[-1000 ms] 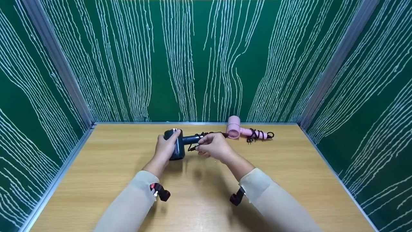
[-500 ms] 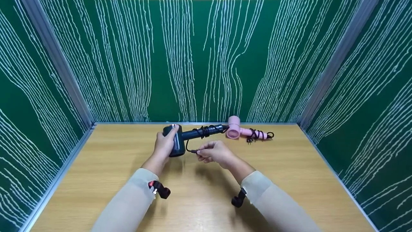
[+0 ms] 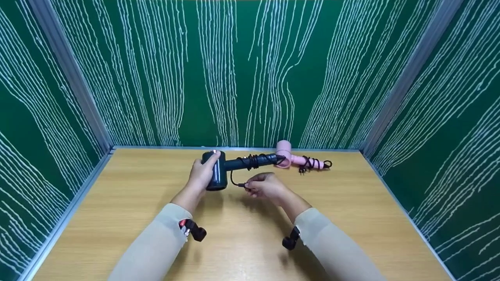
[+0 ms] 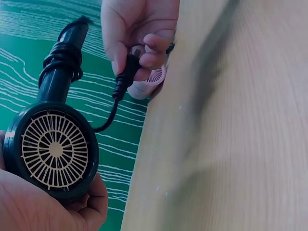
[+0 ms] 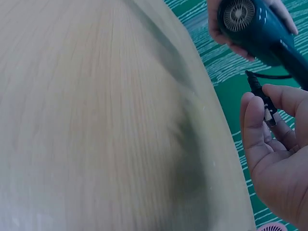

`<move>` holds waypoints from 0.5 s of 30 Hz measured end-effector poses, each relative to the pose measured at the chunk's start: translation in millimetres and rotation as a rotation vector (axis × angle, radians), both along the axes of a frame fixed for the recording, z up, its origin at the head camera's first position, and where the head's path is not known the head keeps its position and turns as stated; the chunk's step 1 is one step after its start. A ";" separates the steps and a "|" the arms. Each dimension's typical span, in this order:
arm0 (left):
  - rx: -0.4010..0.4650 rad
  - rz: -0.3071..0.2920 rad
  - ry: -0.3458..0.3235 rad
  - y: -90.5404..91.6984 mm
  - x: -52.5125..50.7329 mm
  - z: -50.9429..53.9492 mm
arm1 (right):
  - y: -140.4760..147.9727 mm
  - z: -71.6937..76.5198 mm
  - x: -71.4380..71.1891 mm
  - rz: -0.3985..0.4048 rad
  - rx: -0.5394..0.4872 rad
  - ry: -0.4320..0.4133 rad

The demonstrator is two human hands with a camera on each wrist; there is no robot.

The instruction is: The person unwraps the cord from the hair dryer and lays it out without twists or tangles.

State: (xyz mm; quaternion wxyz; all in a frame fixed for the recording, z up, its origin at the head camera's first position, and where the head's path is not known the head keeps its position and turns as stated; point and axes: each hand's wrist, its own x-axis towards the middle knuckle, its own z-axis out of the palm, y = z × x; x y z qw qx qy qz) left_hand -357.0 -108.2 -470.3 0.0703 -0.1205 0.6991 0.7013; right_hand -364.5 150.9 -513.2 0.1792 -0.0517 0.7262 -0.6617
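In the head view my left hand [image 3: 200, 175] grips the barrel of a dark teal hair dryer [image 3: 219, 177], held above the table with its handle pointing right and slightly up. Black cord [image 3: 254, 161] is wound several times round that handle. A short free end hangs down to the plug [image 4: 126, 77], which my right hand [image 3: 269, 187] pinches between thumb and fingers below the handle. The left wrist view shows the dryer's round slatted grille [image 4: 55, 149] facing the camera. Metal on the plug shows between the fingers in the right wrist view.
A pink hair dryer [image 3: 284, 147] lies at the back of the wooden table [image 3: 156, 234], its handle wrapped in dark cord. Green walls [image 3: 191, 97] with white wavy lines close off the back and sides. The teal handle's tip overlaps the pink dryer in the head view.
My right hand has moved from the handle down and slightly right, drawing the plug and cord end away. The teal dryer's handle has tilted up, then shifted slightly right. The pink dryer stays put.
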 end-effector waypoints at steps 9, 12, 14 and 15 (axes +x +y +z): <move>0.007 -0.077 0.001 -2.3 0.6 -6.1 | 7.9 -10.5 -6.9 -0.044 -0.056 -0.015; 0.028 -0.103 0.015 -3.7 0.9 -7.3 | 8.1 -10.9 -8.2 -0.062 -0.067 -0.034; 0.022 -0.120 0.010 -5.0 1.3 -7.7 | 8.0 -10.4 -8.5 -0.073 -0.069 -0.054; 0.020 -0.128 0.003 -5.9 1.6 -7.8 | 8.3 -9.9 -8.7 -0.078 -0.073 -0.068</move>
